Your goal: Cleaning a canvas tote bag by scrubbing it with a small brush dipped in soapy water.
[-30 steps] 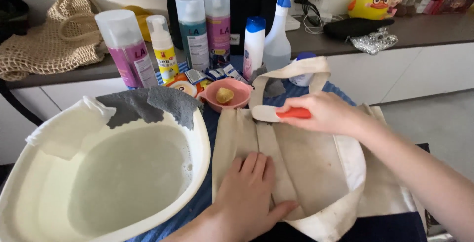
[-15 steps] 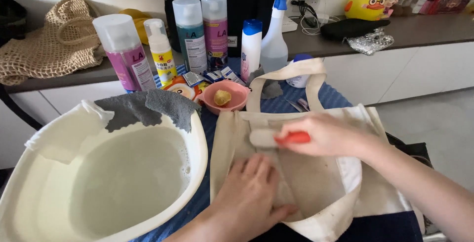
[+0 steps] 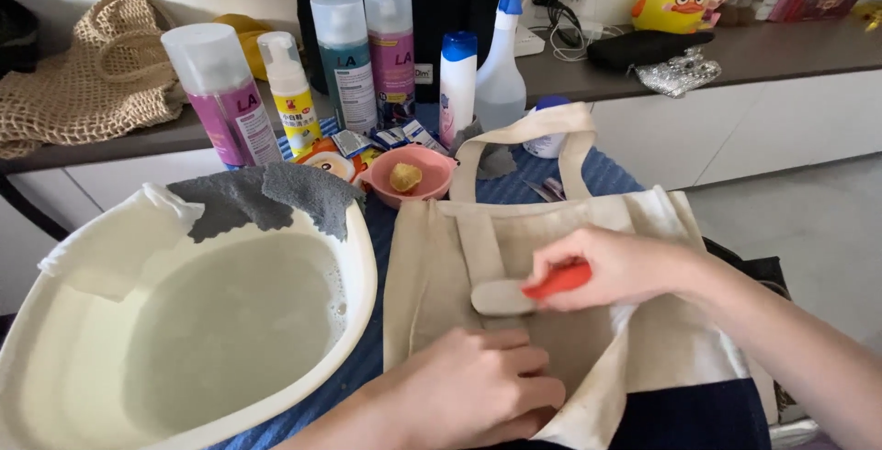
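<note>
- My right hand (image 3: 617,266) is closed around the red handle of a scrubbing brush (image 3: 528,290); its pale head lies flat on the cream canvas tote bag (image 3: 514,266).
- My left hand (image 3: 469,386) rests palm down on the lower bag panel, fingers spread and gripping nothing, pinning the cloth just below the brush.
- Change noted: a second ago the brush sat high on the bag near the base of the handles; it is now lower, at mid-panel, closer to my left hand. I judge the scrubbing stroke to be travelling down the fabric.
- The bag lies flat on the blue-covered table, its handle loop (image 3: 525,133) pointing away from me.
- Just left of it stands a cream basin (image 3: 354,230) of cloudy water, with a grey cloth (image 3: 266,195) draped over its far rim.
- Beyond are a pink bowl (image 3: 409,177) and a row of cleaner bottles (image 3: 354,60), all untouched.
</note>
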